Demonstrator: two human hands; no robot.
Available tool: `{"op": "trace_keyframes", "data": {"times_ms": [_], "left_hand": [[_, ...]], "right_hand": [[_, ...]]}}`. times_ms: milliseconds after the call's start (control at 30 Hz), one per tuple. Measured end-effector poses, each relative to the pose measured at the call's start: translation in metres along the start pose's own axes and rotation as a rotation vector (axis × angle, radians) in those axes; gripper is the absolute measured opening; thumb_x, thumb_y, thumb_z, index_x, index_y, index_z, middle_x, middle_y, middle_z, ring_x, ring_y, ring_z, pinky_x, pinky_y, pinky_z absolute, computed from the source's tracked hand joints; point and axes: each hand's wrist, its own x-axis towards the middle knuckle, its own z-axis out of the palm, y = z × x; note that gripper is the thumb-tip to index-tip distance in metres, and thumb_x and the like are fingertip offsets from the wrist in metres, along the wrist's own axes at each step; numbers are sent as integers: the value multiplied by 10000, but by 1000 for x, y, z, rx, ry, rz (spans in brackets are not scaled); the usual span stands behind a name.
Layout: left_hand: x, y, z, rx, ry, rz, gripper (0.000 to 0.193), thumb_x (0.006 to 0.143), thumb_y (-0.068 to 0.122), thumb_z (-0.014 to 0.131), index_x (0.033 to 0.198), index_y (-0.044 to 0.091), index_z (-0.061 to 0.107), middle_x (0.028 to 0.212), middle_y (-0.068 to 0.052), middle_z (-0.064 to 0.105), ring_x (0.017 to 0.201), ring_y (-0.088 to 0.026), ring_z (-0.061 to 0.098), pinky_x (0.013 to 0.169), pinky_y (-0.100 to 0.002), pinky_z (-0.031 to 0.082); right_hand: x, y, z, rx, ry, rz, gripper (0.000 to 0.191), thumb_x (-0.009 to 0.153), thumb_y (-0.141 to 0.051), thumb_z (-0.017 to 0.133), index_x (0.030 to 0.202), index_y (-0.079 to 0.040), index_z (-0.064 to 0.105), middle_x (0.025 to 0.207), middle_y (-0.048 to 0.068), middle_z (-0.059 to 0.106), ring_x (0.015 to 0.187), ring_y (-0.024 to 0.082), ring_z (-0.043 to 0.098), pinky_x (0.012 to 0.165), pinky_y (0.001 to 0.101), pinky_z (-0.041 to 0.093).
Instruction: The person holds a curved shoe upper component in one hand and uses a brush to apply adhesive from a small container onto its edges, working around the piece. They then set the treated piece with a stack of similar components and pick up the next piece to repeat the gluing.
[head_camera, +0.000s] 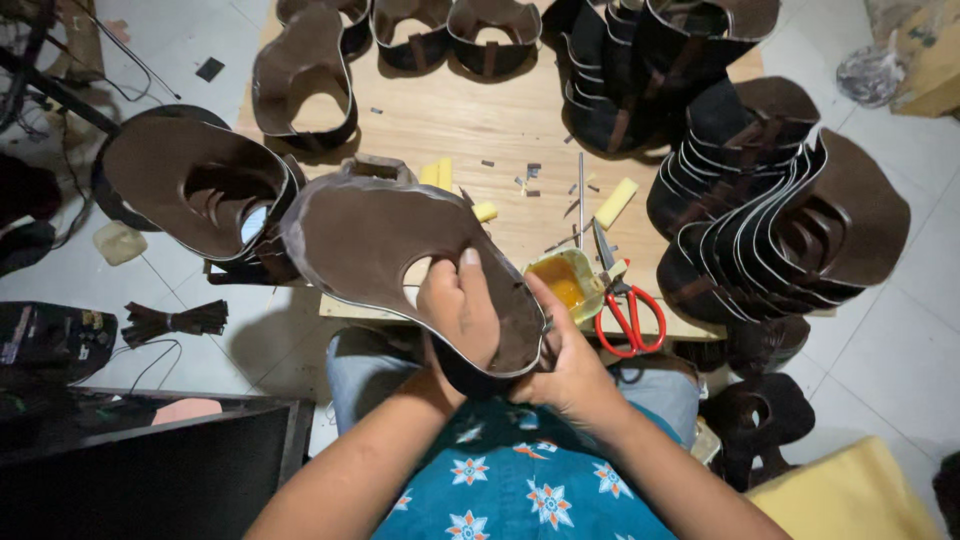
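Head view, looking down. Step in hand, as judged: fitting or pressing the edge band onto a dark brown hat-shaped leather piece (400, 250) held over the lap; glue work likely, given the small yellow glue tub (566, 281) just right of the grip.

Left hand (458, 310): closed over the near brim of the piece, thumb on top, fingers wrapped under and out of sight; firm clasp, not spread.

Right hand (572, 365): fingers curled and pressed together against the piece's near right edge, pinching the rim where the band meets it; exact fingertip contact hidden by the brim.

Piece itself: tilted, crown end away from the grip, near edge between the 2 hands, above blue jeans and a teal flowered shirt (520, 480).

Next move, as judged: calls for a steady left hold while the right pinch walks along the rim; even pressure needed so the band seats flush; risk of smearing if glue is wet.

Around the grip: red-handled scissors (628, 315) just right, beyond the tub; wooden board (470, 120) ahead; stacked brown hats (770, 220) far right; 1 more hat (190, 185) left; yellow sponge blocks (616, 202) ahead right.
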Motion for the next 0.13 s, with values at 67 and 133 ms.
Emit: {"op": "trace_keyframes", "data": {"times_ms": [67, 133], "left_hand": [[-5, 3, -1, 55, 28, 134, 342, 1046, 258, 516, 868, -14, 622, 794, -261, 649, 770, -436, 635, 694, -493, 486], [-6, 3, -8, 65, -51, 97, 320, 1021, 261, 529, 877, -5, 632, 798, -266, 653, 746, -437, 642, 686, -500, 496]], "right_hand": [[4, -3, 2, 49, 22, -22, 1265, 623, -223, 940, 1635, -122, 188, 1461, 171, 540, 1310, 267, 552, 1099, 397, 437], [4, -1, 5, -9, 56, -90, 1194, 682, -319, 918, 1631, -64, 238, 1515, 139, 528, 1406, 244, 511, 1173, 393, 386]]}}
